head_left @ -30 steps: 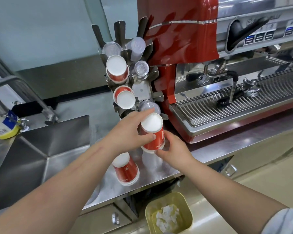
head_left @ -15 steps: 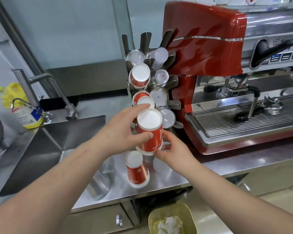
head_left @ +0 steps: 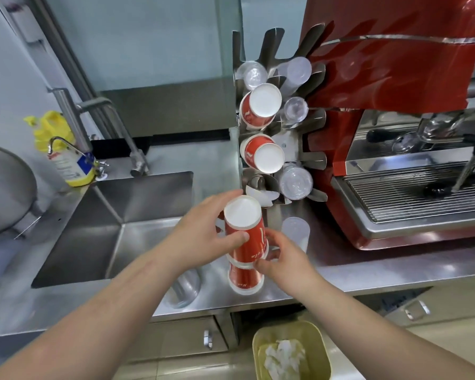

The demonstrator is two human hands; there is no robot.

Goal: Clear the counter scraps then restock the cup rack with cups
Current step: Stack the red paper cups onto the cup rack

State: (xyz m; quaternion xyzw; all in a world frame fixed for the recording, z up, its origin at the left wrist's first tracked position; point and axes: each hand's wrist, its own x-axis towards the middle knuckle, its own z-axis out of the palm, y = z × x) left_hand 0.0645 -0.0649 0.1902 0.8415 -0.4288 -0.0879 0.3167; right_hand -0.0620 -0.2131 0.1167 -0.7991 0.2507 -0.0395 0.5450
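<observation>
Just above the stainless steel counter (head_left: 368,272), in front of the foot of the steel-fingered cup rack (head_left: 294,149), both hands close on an upturned stack of red paper cups with white bases (head_left: 244,231): the left hand (head_left: 206,231) wraps the upper wall with its thumb pressed on the front, and the right hand (head_left: 283,256) curls its fingers round the lower rim. Paper cups like these are probably very light and thin-walled, so they would crush or go oval under a hard squeeze; the stiffer rolled rim and the base look like the safer places to hold, and the nested cups may stick together or slide apart (hence, I judge, the two-handed hold). Another red paper cup (head_left: 244,281) stands upside down on the counter directly below, touching or nearly touching the held one; I cannot tell which. Near the right hand stands a clear plastic cup (head_left: 296,231), easily knocked over. On the rack, two red stacks and several clear ones already fill slots, leaving a lower left slot (head_left: 255,185) that seems free. A red espresso machine (head_left: 395,78) crowds the rack's right side, a steel sink (head_left: 107,215) lies to the left, and a yellow-green bin holding white scraps (head_left: 321,341) sits on the floor below.
</observation>
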